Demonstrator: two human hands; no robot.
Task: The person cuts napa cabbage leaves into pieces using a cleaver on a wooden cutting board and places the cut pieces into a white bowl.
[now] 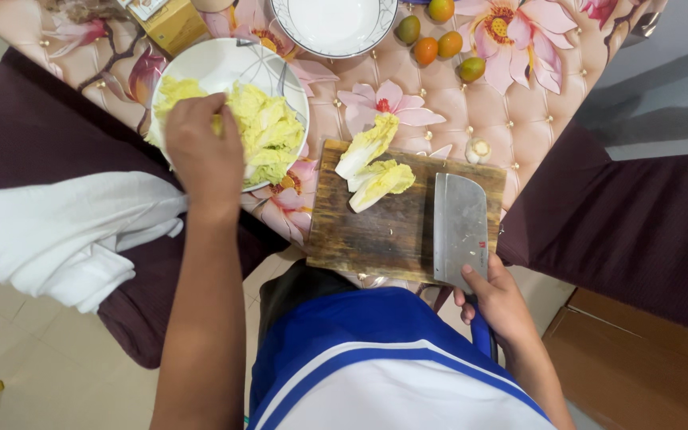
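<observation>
Seen from above, the person stood at the near edge of a counter (519, 103) covered in a pink floral quilted cloth. The left hand (205, 147) reached into a white plate (224, 64) near the counter's left edge, its grip curled loosely down onto a heap of cut pale yellow-green cabbage pieces (268, 131); whether the fingers had actually closed on any leaves could not be told. The right hand (497, 299) held the blue handle of a broad steel cleaver (460, 227), grip closed around it, the blade resting flat on the right side of a dark wooden cutting board (392, 231) at the near edge. Two uncut cabbage leaves (376, 171) lay at the board's far left part, well apart from the blade. An empty white bowl (334, 24) and several small green and orange fruits (439, 40) sat toward the far edge, with a garlic bulb (478, 149) just beyond the board. Doing this well seemed to call for keeping the cleaver flat and still while the other hand handled the cut pieces, and keeping them well inside the plate's rim.
</observation>
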